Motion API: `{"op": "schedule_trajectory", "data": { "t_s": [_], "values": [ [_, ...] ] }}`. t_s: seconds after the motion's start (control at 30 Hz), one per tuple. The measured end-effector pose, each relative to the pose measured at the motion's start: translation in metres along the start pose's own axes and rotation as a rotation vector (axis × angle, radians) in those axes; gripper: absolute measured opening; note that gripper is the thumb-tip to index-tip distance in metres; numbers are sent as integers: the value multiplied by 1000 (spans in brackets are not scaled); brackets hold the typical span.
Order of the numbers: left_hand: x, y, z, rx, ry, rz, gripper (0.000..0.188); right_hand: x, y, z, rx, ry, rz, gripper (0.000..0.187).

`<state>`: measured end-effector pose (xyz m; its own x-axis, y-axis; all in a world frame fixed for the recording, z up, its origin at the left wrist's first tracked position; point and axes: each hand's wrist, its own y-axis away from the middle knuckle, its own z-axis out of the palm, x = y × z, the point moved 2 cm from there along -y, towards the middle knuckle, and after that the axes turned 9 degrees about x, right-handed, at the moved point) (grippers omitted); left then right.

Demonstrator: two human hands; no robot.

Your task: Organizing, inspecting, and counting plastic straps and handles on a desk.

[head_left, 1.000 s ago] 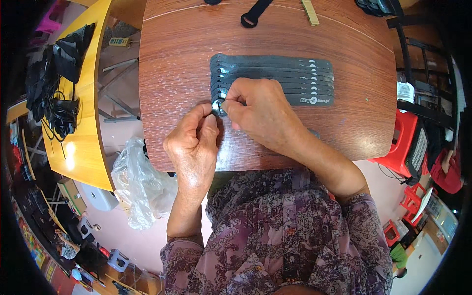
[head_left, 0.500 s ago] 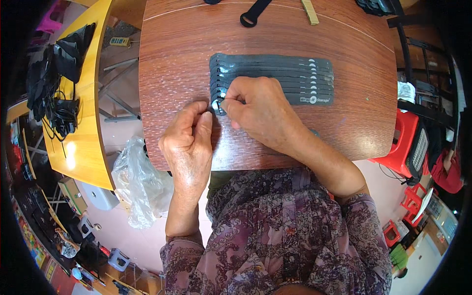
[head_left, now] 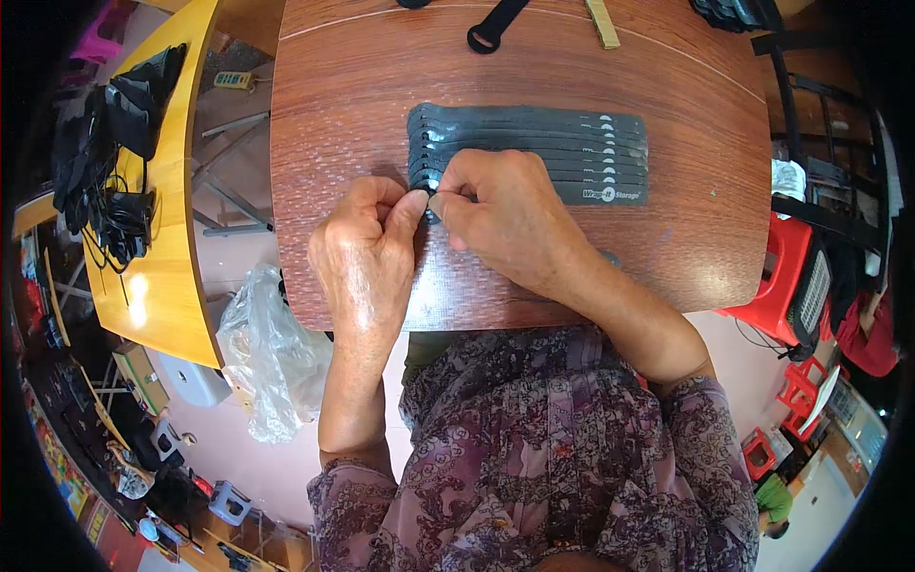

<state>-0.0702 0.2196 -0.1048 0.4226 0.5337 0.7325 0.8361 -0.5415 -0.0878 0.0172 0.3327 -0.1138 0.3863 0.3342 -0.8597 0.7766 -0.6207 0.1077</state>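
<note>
A row of dark hook-and-loop straps (head_left: 515,143) lies on the brown wooden table (head_left: 686,248), overlapping like shingles with the strap ends lined up at the left. At the near left corner of the row, my left hand (head_left: 362,248) pinches the end of the nearest strap between thumb and forefinger. My right hand (head_left: 510,210) reaches over the row from the right, its thumb and forefinger closed on the same strap end, touching close to the left fingertips. Fingers partly hide that end. White markings run down the right side of the straps.
A loose black strap with a ring-shaped end (head_left: 486,36) and a yellowish strip (head_left: 602,24) lie at the far edge. To the left stand a yellow table (head_left: 162,257) with piled black items and a clear plastic bag (head_left: 272,357). A red stool (head_left: 786,276) is at right.
My left hand has moved slightly right and up, its thumb and forefinger now meeting the strap end beside my right fingertips. The right hand has stayed nearly still.
</note>
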Motion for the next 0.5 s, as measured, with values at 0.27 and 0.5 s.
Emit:
{"op": "schedule_trajectory", "data": {
  "t_s": [0.27, 0.5],
  "values": [
    [6, 0, 6, 53, -107, 61, 15, 0, 1, -6, 22, 76, -64, 14],
    [8, 1, 8, 42, -204, 49, 15, 3, 2, 0, 107, 119, -114, 19]
  ]
}}
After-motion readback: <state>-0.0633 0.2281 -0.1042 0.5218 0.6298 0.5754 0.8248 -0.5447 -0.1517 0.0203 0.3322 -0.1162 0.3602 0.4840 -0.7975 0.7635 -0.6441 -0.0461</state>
